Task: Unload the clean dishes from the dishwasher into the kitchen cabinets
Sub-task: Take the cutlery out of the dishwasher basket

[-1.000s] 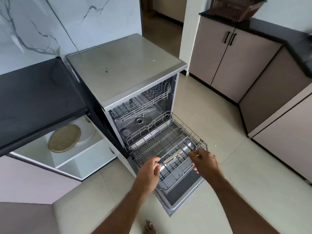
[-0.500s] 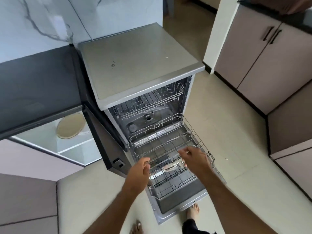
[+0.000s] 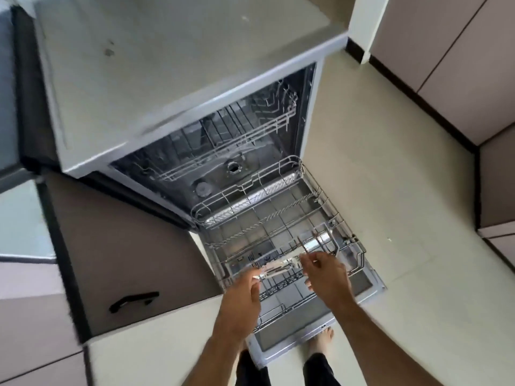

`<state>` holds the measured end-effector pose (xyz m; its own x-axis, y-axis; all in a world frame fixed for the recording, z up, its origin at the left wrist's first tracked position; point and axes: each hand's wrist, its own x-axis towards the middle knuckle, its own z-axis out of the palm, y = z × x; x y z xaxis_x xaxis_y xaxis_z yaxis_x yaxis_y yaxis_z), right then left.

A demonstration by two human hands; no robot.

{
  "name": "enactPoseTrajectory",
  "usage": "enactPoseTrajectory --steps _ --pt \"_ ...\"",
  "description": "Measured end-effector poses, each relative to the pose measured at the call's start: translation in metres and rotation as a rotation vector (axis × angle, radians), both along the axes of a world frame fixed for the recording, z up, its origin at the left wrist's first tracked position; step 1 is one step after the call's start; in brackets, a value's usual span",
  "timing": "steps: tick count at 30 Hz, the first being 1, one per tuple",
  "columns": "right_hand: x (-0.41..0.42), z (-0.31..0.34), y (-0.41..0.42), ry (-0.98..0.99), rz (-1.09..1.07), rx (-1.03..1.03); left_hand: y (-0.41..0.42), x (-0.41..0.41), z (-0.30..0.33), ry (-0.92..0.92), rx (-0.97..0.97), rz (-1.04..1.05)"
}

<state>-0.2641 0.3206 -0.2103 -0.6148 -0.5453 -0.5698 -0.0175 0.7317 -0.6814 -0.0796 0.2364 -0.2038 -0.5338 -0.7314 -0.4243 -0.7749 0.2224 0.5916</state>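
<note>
- Reaching into the pulled-out lower rack (image 3: 278, 218) of the dishwasher (image 3: 178, 87); step looks like picking the last utensils (image 3: 281, 267).
- Left hand (image 3: 242, 299) pinches the shiny metal utensils at one end; right hand (image 3: 326, 277) hovers at the other end, fingers loosely curled, grasp unclear.
- Next: lift them clear of the thin wire tines, carry to a cabinet (image 3: 125, 260).
- Rack is grey wire grid; rest blurred.

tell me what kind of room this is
Most likely a home kitchen. An open dishwasher stands with its lower rack pulled out over the dropped door, cabinets with a dark handle sit beside it, and both hands, left and right, reach into the rack.
</note>
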Motion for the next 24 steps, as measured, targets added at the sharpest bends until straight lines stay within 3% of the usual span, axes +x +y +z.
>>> enactPoseTrajectory --steps 7,15,24 --pt "0.030 -0.122 0.013 -0.126 -0.112 0.133 -0.023 -0.013 -0.125 -0.076 0.081 -0.048" --pt "0.059 -0.202 -0.020 -0.250 -0.320 0.183 -0.038 -0.032 -0.229 -0.120 0.118 -0.156" --pt "0.072 -0.269 -0.047 -0.181 -0.505 0.265 -0.053 -0.049 -0.311 -0.218 -0.056 -0.327"
